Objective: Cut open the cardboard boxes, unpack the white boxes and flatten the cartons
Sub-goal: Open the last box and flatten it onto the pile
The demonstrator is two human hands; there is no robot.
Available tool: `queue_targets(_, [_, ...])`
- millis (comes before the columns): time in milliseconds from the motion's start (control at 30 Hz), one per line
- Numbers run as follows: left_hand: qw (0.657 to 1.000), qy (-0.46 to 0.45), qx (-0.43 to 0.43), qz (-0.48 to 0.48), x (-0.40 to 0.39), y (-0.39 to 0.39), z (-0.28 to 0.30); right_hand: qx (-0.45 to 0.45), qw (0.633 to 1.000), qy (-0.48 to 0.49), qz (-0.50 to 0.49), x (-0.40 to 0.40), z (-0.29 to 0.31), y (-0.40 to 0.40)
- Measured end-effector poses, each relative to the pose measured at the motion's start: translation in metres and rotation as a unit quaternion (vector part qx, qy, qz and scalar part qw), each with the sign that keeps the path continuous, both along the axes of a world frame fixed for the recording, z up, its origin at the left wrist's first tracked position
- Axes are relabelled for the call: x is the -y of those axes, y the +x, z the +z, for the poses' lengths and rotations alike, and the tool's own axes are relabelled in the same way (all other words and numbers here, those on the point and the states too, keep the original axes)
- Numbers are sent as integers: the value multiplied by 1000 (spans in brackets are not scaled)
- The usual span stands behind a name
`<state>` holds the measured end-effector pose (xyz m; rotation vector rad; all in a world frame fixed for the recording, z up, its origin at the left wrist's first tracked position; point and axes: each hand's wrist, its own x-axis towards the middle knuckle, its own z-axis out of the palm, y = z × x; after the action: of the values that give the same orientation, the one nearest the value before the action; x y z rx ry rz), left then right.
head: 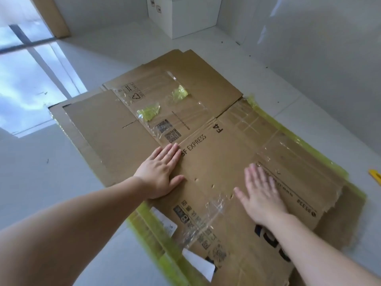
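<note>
Pale tiled floor [61, 182], grey walls, bright window patch off to the left; white boxes [181, 15] stacked in the far corner, well beyond the fingertips. A flattened carton [216, 162] lies on the floor on top of other flattened cartons [99, 129], edges trimmed with yellow-green tape [292, 137], clear tape [212, 215] peeling in spots. Left hand [160, 172] lies flat, palm down, fingers straight and together, tips just short of the printed express logo. Right hand [261, 193] also flat, fingers spread and straight, pressing the panel to the right of the left hand; neither hand grasps anything. Judged step: pressing the carton flat onto the stack. Risks: the stack sits on smooth tile, so a forward lean could make the sheets slide away under the palms; loose clear tape between the two hands could stick to skin and lift the panel when a hand comes off; creased flaps beyond the fingertips may spring up once pressure goes. A yellow tool [376, 176], likely the cutter, lies on the floor well right of the right-hand fingers, easy to knock or kneel on.
</note>
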<state>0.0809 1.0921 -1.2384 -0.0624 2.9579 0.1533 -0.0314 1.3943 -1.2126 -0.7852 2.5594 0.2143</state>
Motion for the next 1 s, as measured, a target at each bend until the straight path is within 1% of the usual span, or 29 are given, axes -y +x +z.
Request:
queue_targets(33, [1000, 0, -9, 1, -2, 1, -1, -9, 998, 13, -65, -2, 1, -22])
queue_targets(67, [1000, -1, -15, 0, -3, 1, -1, -18, 994, 18, -104, -4, 0, -38])
queue_targets(100, [1000, -1, -18, -5, -2, -1, 0, -31, 993, 15, -114, -6, -3, -46])
queue_targets(167, [1000, -1, -16, -20, 3, -18, 4, -63, 993, -6, -103, -9, -11, -47])
queue_targets(233, [1000, 11, -16, -11, 9, -56, 9, -85, 991, -21, -99, -8, -16, -43])
queue_targets(367, [1000, 11, 6, 19, 9, -149, 13, -98, 990, -33, -92, -10, -20, -47])
queue_targets(500, [999, 17, -7, 45, -15, -209, 0, -113, 989, -45, -88, -14, -27, -45])
queue_targets(567, [997, 16, -24, 73, -24, -219, -6, -111, 989, -45, -85, -15, -27, -48])
queue_targets(667, [996, 6, -42, 75, -28, -219, -13, -105, 987, -41, -113, 0, -27, -65])
queue_targets(733, [996, 6, -54, 71, -27, -217, -15, -109, 981, -47, -155, 30, -26, -87])
queue_targets(800, [996, 7, -57, 69, -26, -218, -16, -111, 978, -54, -167, 69, -28, -105])
queue_targets(900, [995, 2, -69, 65, -24, -221, -19, -112, 984, -83, -108, 105, -34, -119])
queue_targets(1000, [996, 4, -73, 52, -16, -227, -18, -135, 984, -102, -61, 86, -34, -142])
